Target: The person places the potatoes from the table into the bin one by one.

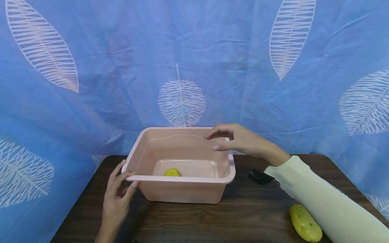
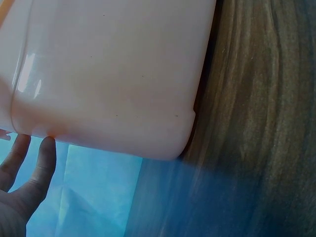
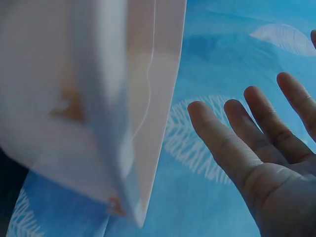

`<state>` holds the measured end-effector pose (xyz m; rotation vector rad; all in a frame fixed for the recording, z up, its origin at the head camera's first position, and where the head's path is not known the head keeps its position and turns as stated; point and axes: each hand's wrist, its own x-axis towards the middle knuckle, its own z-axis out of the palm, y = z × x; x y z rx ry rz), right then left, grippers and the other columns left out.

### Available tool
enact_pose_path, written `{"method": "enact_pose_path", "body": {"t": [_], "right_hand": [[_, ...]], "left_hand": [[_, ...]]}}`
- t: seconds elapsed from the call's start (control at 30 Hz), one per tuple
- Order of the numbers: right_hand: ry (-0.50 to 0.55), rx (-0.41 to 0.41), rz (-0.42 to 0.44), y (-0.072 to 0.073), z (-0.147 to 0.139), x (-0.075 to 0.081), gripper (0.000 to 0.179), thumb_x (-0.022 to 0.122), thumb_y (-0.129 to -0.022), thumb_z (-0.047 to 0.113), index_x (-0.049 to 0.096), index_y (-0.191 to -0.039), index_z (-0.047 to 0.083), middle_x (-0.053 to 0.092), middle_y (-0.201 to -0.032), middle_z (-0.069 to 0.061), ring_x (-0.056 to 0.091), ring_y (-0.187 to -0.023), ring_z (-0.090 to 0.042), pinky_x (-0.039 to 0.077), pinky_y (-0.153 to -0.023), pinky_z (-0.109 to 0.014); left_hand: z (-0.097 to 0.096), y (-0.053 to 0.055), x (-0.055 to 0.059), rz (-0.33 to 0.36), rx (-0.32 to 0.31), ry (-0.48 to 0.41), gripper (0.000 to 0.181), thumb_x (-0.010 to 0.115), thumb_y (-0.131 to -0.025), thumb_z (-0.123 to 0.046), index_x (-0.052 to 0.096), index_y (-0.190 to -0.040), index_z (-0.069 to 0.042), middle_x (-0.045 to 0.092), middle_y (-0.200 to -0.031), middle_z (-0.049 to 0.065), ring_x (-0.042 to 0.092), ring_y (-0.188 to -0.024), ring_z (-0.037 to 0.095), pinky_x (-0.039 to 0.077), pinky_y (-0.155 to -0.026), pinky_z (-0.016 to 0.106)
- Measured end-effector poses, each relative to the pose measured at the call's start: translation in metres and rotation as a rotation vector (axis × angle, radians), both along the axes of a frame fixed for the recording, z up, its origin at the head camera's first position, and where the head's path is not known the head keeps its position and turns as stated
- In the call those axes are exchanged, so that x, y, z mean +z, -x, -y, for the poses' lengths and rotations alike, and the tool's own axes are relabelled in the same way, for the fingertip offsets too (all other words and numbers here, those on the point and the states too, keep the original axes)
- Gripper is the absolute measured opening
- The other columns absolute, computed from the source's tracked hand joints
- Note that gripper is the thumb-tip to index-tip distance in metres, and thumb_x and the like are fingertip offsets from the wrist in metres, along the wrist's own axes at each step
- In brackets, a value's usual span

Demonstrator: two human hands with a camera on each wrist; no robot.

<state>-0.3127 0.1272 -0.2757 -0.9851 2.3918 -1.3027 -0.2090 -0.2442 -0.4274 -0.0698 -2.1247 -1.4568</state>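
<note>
A pink plastic basin (image 1: 182, 190) stands on the dark wooden table, with a yellow potato (image 1: 172, 172) inside near its front wall. My left hand (image 1: 117, 199) holds the basin's front left corner, thumb below the rim and fingers along it. In the left wrist view, fingertips (image 2: 48, 143) touch the basin's wall (image 2: 113, 74). Over the basin's right side hovers my right hand (image 1: 235, 138), its fingers loosely bent with nothing between them. The right wrist view shows that hand's spread fingers (image 3: 217, 133) apart from the basin's rim (image 3: 98, 98).
Another yellow potato (image 1: 305, 222) lies at the table's front right, beside the pale sleeve (image 1: 328, 206). A black-handled utensil (image 1: 259, 177) lies right of the basin, partly hidden by that sleeve. Behind the table hangs a blue cloth (image 1: 127, 84) with white leaf prints.
</note>
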Motion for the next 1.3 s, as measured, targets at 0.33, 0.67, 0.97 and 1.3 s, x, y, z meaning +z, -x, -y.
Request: {"method": "enact_pose_path", "body": {"t": [0.33, 0.67, 0.97, 1.3], "right_hand": [[-0.015, -0.094, -0.096, -0.026, -0.06, -0.014, 0.035, 0.069, -0.093, 0.02, 0.063, -0.127, 0.026, 0.061, -0.132, 0.006, 0.051, -0.128, -0.006, 0.048, -0.1, -0.034], [-0.047, -0.207, -0.126, -0.057, -0.114, -0.047, 0.034, 0.064, -0.096, 0.014, 0.061, -0.127, 0.026, 0.061, -0.133, 0.003, 0.057, -0.086, 0.005, 0.052, -0.069, -0.025], [-0.021, -0.246, -0.117, -0.083, -0.144, -0.073, 0.036, 0.059, -0.097, 0.006, 0.059, -0.131, 0.019, 0.057, -0.137, 0.001, 0.053, -0.12, 0.006, 0.056, -0.081, -0.026], [0.035, -0.237, -0.043, -0.099, -0.158, -0.084, 0.036, 0.054, -0.099, 0.003, 0.055, -0.134, 0.012, 0.055, -0.138, 0.002, 0.057, -0.118, 0.002, 0.058, -0.085, -0.031]], "left_hand": [[-0.002, 0.0, 0.001, 0.018, 0.007, 0.009, 0.034, 0.071, -0.088, -0.002, 0.065, -0.121, -0.009, 0.035, -0.155, -0.01, 0.043, -0.131, 0.01, 0.053, -0.075, 0.012], [-0.001, 0.0, 0.0, 0.005, 0.002, 0.007, 0.034, 0.071, -0.087, -0.001, 0.065, -0.12, -0.007, 0.036, -0.154, -0.008, 0.043, -0.13, 0.009, 0.053, -0.075, 0.012], [-0.001, -0.001, -0.001, 0.01, 0.011, 0.001, 0.034, 0.072, -0.087, 0.0, 0.066, -0.12, -0.008, 0.037, -0.154, -0.01, 0.044, -0.129, 0.008, 0.053, -0.074, 0.012], [0.0, 0.0, 0.001, 0.02, 0.0, -0.008, 0.035, 0.072, -0.088, -0.002, 0.065, -0.121, -0.008, 0.036, -0.154, -0.01, 0.043, -0.132, 0.014, 0.053, -0.077, 0.012]]}}
